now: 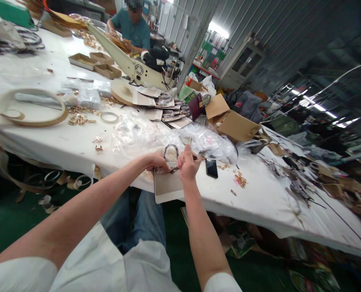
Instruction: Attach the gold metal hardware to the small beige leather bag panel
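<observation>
At the near table edge my left hand (159,161) is closed on the upper edge of a pale flat bag panel (167,187), which hangs partly over the edge. A dark braided handle loop (170,147) rises from the panel's top between my hands. My right hand (188,163) is closed around a small metal hand tool (174,169), its tip at the panel's top edge by my left fingers. The tool's exact kind is hidden by my grip. A black phone (211,168) lies just right of my right hand.
Clear plastic sheeting (134,132) lies behind my hands. Beyond it sit stacked panels with handles (160,103) and an open cardboard box (229,119). Gold metal fittings (240,179) lie at right. Tape rolls (109,117) are at left. Across the table a person (133,30) works near a cream machine (138,71).
</observation>
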`<state>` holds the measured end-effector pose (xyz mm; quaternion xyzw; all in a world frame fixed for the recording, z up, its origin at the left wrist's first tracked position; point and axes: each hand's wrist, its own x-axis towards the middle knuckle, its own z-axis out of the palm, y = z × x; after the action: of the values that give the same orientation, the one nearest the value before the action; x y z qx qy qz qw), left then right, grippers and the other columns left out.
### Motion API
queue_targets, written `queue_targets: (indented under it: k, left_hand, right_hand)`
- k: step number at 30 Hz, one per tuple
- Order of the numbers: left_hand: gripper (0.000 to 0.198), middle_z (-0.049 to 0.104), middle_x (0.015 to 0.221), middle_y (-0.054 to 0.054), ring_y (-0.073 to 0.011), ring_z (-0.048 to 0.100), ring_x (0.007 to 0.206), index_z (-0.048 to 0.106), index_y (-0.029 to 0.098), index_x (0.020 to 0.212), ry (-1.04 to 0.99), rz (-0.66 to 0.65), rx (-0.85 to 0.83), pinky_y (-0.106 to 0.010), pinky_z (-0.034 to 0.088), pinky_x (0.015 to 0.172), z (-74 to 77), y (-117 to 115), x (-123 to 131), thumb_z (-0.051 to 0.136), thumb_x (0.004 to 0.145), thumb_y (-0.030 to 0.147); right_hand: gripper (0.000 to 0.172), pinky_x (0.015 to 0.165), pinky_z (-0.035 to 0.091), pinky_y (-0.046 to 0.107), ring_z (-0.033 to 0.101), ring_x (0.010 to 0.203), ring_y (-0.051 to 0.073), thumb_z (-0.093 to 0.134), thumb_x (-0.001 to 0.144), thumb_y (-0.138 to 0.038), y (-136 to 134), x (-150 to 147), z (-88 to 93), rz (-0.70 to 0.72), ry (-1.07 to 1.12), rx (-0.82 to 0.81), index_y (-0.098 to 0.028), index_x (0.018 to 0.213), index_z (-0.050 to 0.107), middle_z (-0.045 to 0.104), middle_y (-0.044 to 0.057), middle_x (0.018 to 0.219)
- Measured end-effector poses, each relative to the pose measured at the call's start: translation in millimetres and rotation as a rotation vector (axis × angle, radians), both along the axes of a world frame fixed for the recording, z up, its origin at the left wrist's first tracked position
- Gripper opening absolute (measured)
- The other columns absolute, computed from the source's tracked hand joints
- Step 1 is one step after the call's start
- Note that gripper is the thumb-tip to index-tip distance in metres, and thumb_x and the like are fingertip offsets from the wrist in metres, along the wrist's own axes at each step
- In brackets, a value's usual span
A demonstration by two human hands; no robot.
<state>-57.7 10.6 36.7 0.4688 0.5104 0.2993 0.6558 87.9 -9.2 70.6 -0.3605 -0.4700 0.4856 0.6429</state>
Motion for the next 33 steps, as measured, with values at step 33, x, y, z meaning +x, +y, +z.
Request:
queue_targets:
  k: [33]
  left_hand:
    - [0.045, 0.077, 0.078, -0.009, -0.0276, 0.074, 0.067, 0.073, 0.015, 0.086, -0.027, -0.110, -0.118, -0.031, 0.061, 0.055, -17.8, 9.3, -10.9, 0.095, 0.048, 0.007]
  right_hand:
    - [0.083, 0.036, 0.018, 0.025, 0.019, 0.040, 0.007, 0.082, 0.094, -0.077, 3.6, 12.2, 3.8, -0.120, 0.036, 0.087, -0.026, 0.059, 0.027, 0.022, -0.010, 0.052]
